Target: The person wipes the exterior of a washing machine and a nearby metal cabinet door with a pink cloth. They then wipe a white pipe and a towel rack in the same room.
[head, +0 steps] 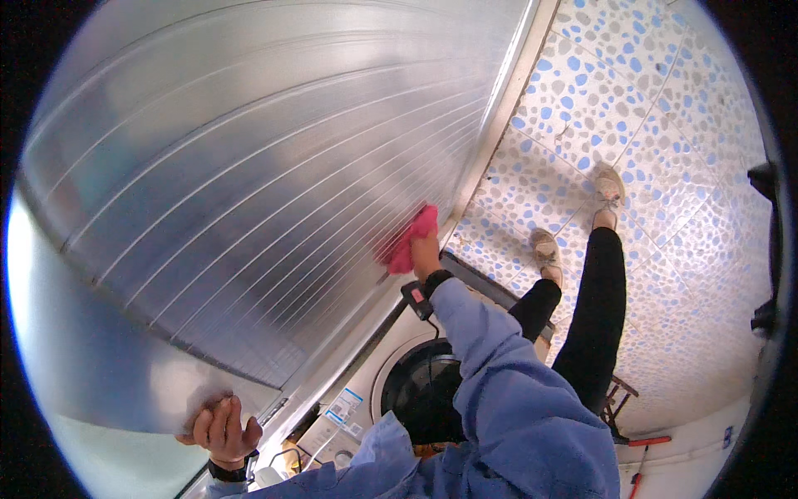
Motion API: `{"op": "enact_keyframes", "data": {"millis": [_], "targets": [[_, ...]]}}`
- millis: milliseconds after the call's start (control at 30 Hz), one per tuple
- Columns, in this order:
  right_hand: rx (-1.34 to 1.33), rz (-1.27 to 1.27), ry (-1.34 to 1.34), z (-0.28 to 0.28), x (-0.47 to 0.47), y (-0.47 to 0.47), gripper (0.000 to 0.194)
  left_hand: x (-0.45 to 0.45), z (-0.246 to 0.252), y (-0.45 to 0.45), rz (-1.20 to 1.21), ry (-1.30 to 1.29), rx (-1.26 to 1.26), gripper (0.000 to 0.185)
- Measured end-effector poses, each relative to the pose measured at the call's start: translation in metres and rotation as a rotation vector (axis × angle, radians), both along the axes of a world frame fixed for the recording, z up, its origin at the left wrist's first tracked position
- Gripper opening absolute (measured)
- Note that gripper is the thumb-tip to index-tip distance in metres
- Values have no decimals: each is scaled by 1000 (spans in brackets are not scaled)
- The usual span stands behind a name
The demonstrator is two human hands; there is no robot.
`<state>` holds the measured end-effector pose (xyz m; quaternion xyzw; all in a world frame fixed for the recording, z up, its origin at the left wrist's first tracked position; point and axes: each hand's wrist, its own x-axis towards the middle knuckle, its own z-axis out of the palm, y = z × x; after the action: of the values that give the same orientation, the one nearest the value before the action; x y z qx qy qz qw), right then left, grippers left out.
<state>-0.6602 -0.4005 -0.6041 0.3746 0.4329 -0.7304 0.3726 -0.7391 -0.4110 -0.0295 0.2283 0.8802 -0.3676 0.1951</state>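
Observation:
My right hand point(426, 253) presses a pink cloth point(406, 246) against a glossy silver door-like panel point(299, 162) with thin parallel grooves. The cloth is bunched under the fingers, close to the panel's floor-side edge. My left hand point(225, 430) rests its curled fingertips against the smooth section point(131, 368) beyond the grooved part. Nothing shows in that hand, and its thumb stands apart from the fingers. Both wrists wear black bands, and a small black device point(416, 300) hangs by a cable at the right wrist.
A white front-loading washing machine point(374, 362) with a dark round door stands beside the panel, below my right arm. My shoes point(608, 187) are on a pebble-patterned tile floor point(648, 125). A red-handled tool point(648, 441) and a small brown wooden frame point(617, 396) lie behind my legs.

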Motion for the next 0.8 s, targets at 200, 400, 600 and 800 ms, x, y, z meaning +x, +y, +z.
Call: {"op": "enact_keyframes", "data": {"millis": [200, 400, 600, 800], "targets": [[364, 43, 555, 34, -275, 89, 71, 1, -2, 3, 76, 75, 14, 37], [619, -53, 907, 89, -275, 75, 76, -2, -3, 2, 87, 119, 84, 36], [163, 37, 241, 133, -48, 19, 43, -6, -1, 3, 98, 105, 149, 36], [319, 126, 439, 125, -238, 72, 64, -7, 3, 3, 114, 91, 166, 35]]}}
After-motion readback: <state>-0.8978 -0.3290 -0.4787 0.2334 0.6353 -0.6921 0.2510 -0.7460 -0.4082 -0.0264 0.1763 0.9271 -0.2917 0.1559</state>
